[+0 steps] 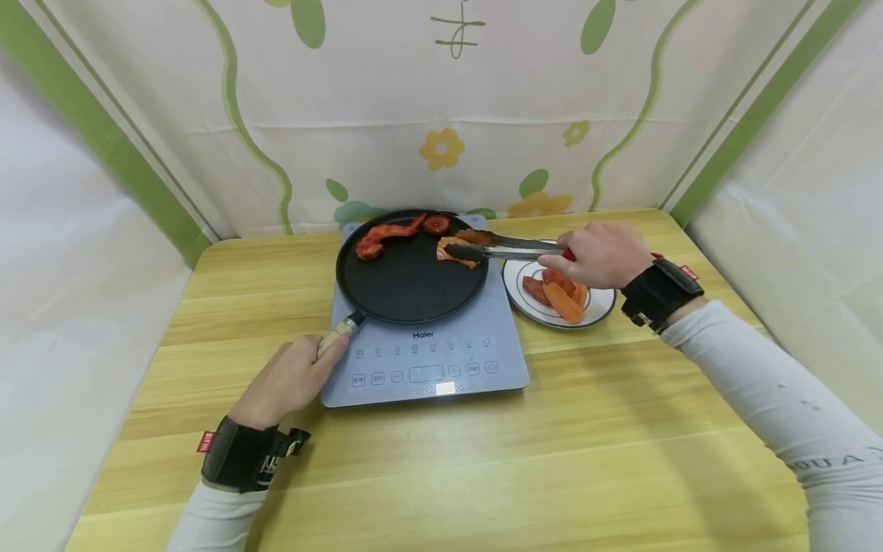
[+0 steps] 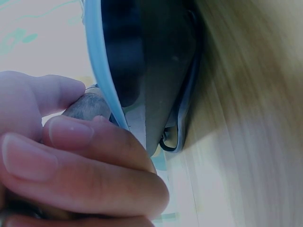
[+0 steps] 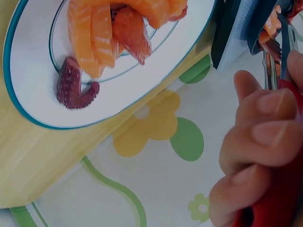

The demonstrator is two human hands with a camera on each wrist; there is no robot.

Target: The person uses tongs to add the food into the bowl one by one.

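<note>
My left hand (image 1: 290,379) grips the wooden handle (image 1: 335,338) of a round black frying pan (image 1: 414,287). My right hand (image 1: 602,254) holds metal tongs (image 1: 524,250) with red grips, reaching over the pan from the right. Their dark tips are at an orange salmon slice (image 1: 444,250) near the pan's right side; whether they pinch it is hard to tell. A long red piece (image 1: 390,232), like a tentacle, and a round red piece (image 1: 436,225) lie toward the pan's far side. In the right wrist view, my curled fingers (image 3: 265,132) wrap the tongs' red grips.
Beneath the pan is a flat grey induction cooker (image 1: 428,356) on a wooden table (image 1: 483,475). To its right stands a white plate (image 1: 515,290) with dark rings, bearing salmon pieces (image 3: 90,38) and a curled octopus tentacle (image 3: 71,87). A flowered cloth (image 1: 372,92) hangs behind.
</note>
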